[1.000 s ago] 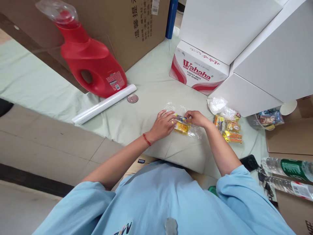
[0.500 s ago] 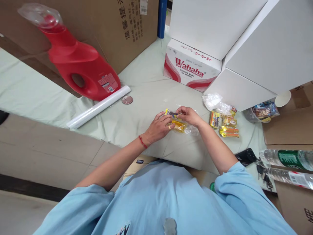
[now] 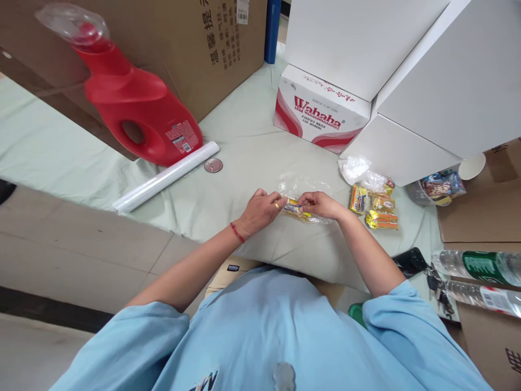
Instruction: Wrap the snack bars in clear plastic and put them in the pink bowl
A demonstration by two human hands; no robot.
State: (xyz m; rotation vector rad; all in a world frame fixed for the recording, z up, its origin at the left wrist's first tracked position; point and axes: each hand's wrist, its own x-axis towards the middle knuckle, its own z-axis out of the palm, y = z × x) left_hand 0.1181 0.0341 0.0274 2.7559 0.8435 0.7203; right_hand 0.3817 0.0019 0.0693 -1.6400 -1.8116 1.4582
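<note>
Small yellow snack packets (image 3: 297, 212), one with dark blue print, lie on a loose sheet of clear plastic film (image 3: 299, 184) on the cloth-covered table, close to its front edge. My left hand (image 3: 260, 212), with a ring and a red bracelet, is closed at the left end of the packets, its fingertips pinching the film. From the right, my right hand (image 3: 321, 205) pinches the blue-printed packet between thumb and fingers. Parts of the packets are hidden behind my fingers.
More snack packets (image 3: 381, 220) and crumpled clear plastic (image 3: 354, 169) lie to the right. Behind stands a Wahaha carton (image 3: 321, 111). A white roll (image 3: 166, 177), round brown disc (image 3: 213, 165) and red jug (image 3: 140, 108) are left; water bottles (image 3: 480, 266) and a phone (image 3: 410, 262) right.
The blue-printed packet has come down onto the yellow one and nearer to me. My left hand has turned and curled its fingers; more film shows behind the packets.
</note>
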